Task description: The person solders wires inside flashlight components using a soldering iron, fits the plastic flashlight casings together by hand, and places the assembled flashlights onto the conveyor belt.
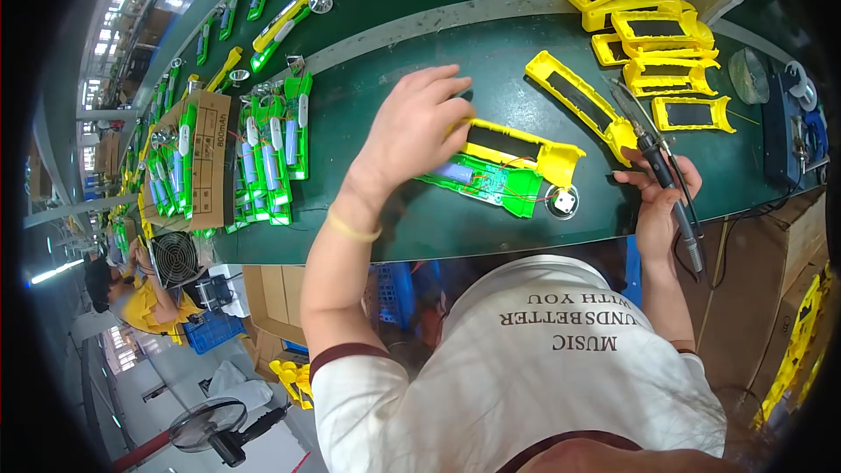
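Note:
My left hand (422, 123) hovers at the left end of a yellow casing half (506, 142) with a dark panel, fingers apart and partly bent; whether the thumb touches the casing I cannot tell. Next to that casing lies a green casing half (504, 186) with a blue cylindrical battery, a green circuit board and red wires. The wires run to a round lamp head (563, 201) at its right. My right hand (661, 188) is closed around a dark soldering iron (653, 156), its metal tip pointing up and away. A second thin, dark tool runs alongside it, partly hidden.
Another yellow casing (578, 101) lies just beyond the iron. Yellow casings (661, 31) are stacked at the far right, near a blue soldering station (784, 131). Green lamp halves (272, 149) and a cardboard box (210, 158) stand left. A person (144, 289) sits farther left.

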Action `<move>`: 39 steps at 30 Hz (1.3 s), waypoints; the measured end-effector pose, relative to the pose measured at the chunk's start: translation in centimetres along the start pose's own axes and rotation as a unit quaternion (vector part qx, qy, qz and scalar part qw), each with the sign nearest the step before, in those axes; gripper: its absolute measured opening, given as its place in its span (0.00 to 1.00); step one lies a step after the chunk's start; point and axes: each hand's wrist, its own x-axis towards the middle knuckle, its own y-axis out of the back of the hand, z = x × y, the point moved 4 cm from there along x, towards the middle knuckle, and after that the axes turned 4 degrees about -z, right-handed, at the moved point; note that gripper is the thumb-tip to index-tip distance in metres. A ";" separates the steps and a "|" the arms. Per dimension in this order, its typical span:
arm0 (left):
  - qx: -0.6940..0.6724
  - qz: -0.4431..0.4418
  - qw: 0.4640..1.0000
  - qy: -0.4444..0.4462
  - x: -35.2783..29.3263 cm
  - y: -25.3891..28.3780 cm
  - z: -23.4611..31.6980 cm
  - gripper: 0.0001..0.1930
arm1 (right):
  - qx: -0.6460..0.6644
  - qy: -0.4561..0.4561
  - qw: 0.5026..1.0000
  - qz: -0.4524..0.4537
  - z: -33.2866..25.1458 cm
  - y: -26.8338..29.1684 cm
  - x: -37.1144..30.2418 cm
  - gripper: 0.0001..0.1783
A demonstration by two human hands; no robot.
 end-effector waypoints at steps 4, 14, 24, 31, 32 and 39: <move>-0.191 -0.118 0.973 0.042 -3.5 -0.1 1.7 0.24 | 0.005 -0.027 1.000 -0.008 0.5 0.0 0.4 0.34; -0.083 0.115 0.961 0.236 1.5 1.2 -12.3 0.24 | 0.029 -0.041 0.998 -0.032 2.0 0.2 1.3 0.31; -0.292 -0.108 0.894 0.322 17.4 5.0 -29.9 0.34 | 0.016 -0.029 0.999 -0.025 2.1 0.2 1.7 0.30; 0.073 0.060 0.892 0.442 21.0 0.5 -34.1 0.47 | -0.012 -0.014 0.999 -0.026 2.2 0.2 1.7 0.26; 0.087 0.088 0.886 0.447 19.8 1.7 -34.1 0.42 | -0.016 0.001 0.999 -0.032 2.2 0.1 1.6 0.25; -0.152 0.056 0.968 0.194 5.4 2.5 -11.6 0.30 | 0.061 -0.091 0.993 -0.045 2.4 0.8 1.9 0.28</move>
